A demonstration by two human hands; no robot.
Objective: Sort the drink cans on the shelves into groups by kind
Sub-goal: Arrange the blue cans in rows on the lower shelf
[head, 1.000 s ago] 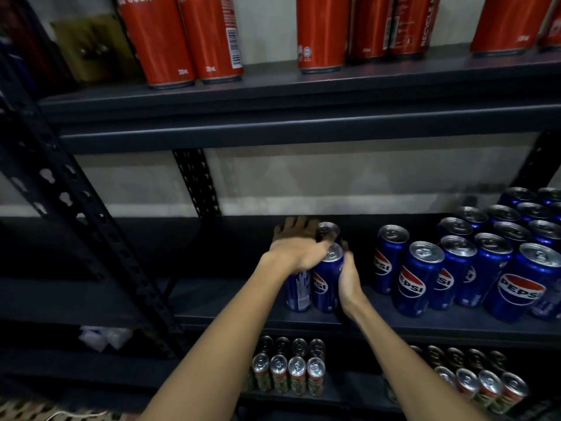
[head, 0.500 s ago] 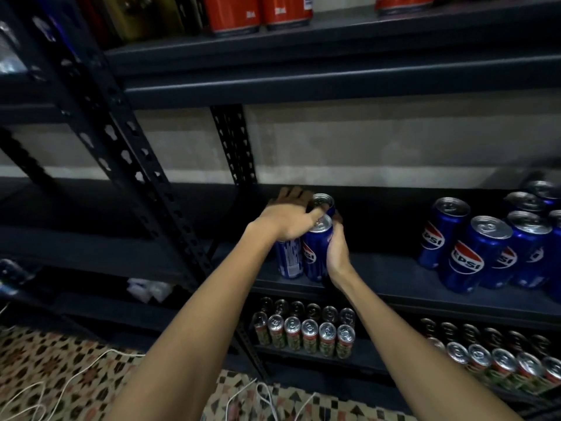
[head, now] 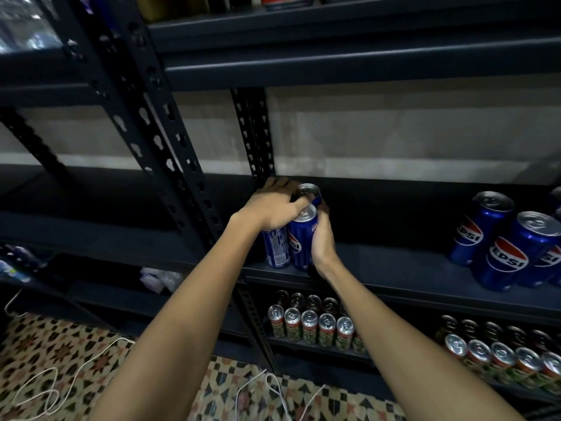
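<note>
Gripping a small blue-can cluster [head: 299, 235] with my left hand [head: 274, 209] and right hand [head: 322, 243], I note the main blue group [head: 504, 244] at three o'clock, unjoined.

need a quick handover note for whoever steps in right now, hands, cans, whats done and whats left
Left hand: curled over the tops of a small cluster of blue Pepsi cans at the left end of the middle shelf.
Right hand: grips the front can of that cluster from the right.
Larger Pepsi group stands at the right end of the same shelf, apart from the cluster.
Green-and-red cans sit in rows on the shelf below.
Done: the kinds are mostly grouped.
Left: probably settle this cluster, then release.
</note>
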